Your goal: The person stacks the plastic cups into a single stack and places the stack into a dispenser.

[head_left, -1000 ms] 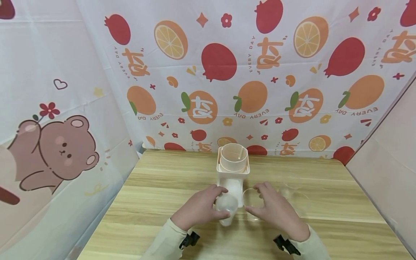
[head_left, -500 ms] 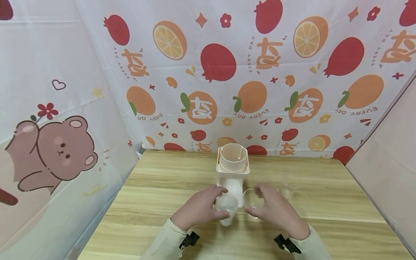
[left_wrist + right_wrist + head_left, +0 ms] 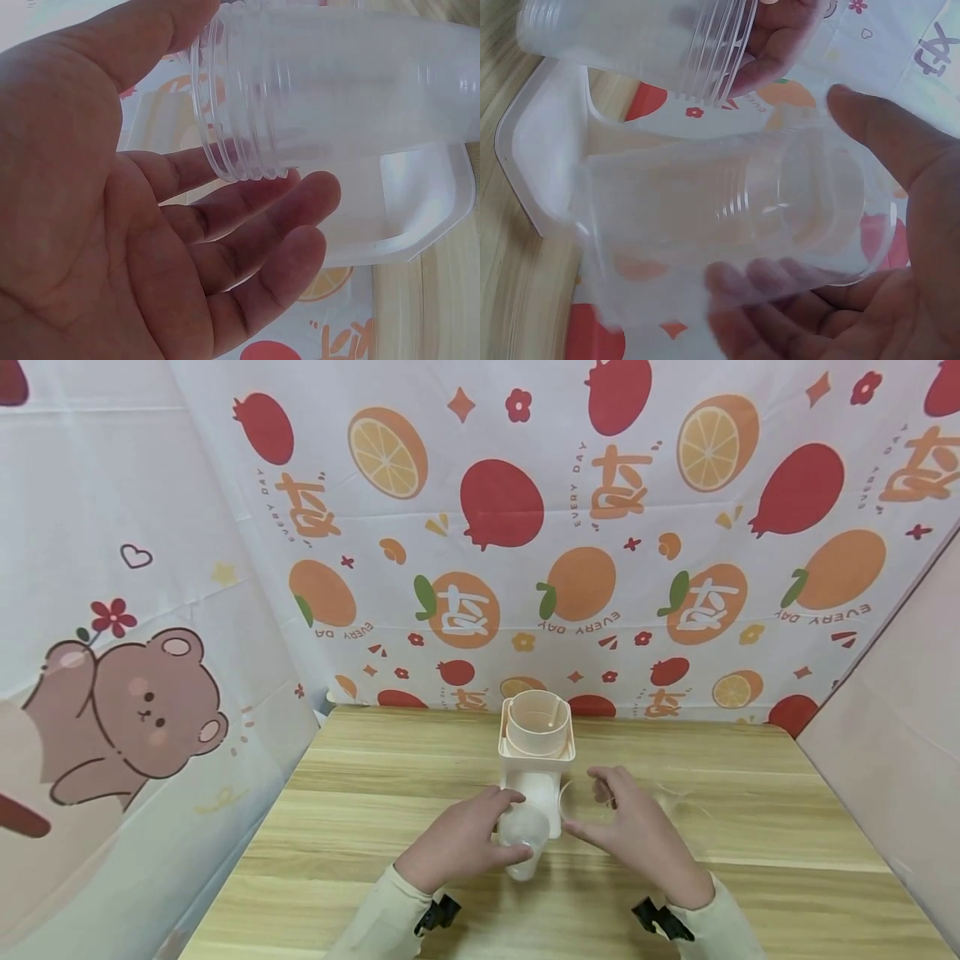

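Note:
My left hand (image 3: 468, 842) holds a stack of clear plastic cups (image 3: 525, 843) near its rims, thumb and fingers on either side. Several ridged rims (image 3: 240, 97) are nested together in the left wrist view. To the right, my right hand (image 3: 645, 837) holds a single clear plastic cup (image 3: 675, 217) around its side. The fingers lie behind this cup and the thumb is above it in the right wrist view; the cup is slightly blurred. Just behind the hands is a white stand (image 3: 538, 789) with a round, translucent peach container (image 3: 538, 735) in its top.
Faint clear cup outlines (image 3: 675, 793) show on the wooden table (image 3: 405, 752), right of my right hand. A fruit-print cloth (image 3: 502, 502) hangs along the back edge, and a bear-print cloth (image 3: 157, 702) covers the left side.
My right hand has moved a little away from me, and the clear plastic cup has shifted back with it, closer beside the white stand. The left hand and its stack hold still.

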The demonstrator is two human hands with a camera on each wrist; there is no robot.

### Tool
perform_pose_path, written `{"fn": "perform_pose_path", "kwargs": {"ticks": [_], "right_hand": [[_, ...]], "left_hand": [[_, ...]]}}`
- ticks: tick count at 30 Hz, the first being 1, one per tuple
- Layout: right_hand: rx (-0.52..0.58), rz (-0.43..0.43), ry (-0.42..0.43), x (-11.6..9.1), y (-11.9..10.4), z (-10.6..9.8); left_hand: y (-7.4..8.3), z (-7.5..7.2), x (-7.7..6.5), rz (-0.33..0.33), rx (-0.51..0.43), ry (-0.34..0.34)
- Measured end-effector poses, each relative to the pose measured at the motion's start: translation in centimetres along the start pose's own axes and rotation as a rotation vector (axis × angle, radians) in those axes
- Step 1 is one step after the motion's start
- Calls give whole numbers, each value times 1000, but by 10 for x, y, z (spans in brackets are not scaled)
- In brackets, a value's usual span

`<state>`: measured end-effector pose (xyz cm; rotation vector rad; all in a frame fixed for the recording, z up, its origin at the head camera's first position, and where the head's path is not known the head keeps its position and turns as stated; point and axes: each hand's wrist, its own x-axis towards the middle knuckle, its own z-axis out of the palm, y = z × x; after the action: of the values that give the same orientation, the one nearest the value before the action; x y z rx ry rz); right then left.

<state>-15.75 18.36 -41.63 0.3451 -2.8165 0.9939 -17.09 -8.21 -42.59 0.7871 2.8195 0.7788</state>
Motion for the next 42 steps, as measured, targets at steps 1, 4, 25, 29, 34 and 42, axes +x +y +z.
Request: {"fn": "perform_pose_path", "kwargs": {"ticks": [1, 4, 25, 29, 34, 42], "right_hand": [[12, 15, 3, 1, 0, 0], [33, 36, 11, 1, 0, -1], [236, -119, 18, -6, 2, 7], [173, -160, 37, -6, 2, 10], [173, -128, 70, -8, 0, 8], [152, -165, 157, -9, -5, -1]], "left_hand": [[0, 0, 0, -1, 1, 0], [0, 0, -1, 0, 6, 5], [2, 3, -5, -4, -9, 23], [3, 3, -5, 4, -1, 27], [2, 3, -6, 13, -2, 29], [4, 2, -5, -20, -50, 8]]}}
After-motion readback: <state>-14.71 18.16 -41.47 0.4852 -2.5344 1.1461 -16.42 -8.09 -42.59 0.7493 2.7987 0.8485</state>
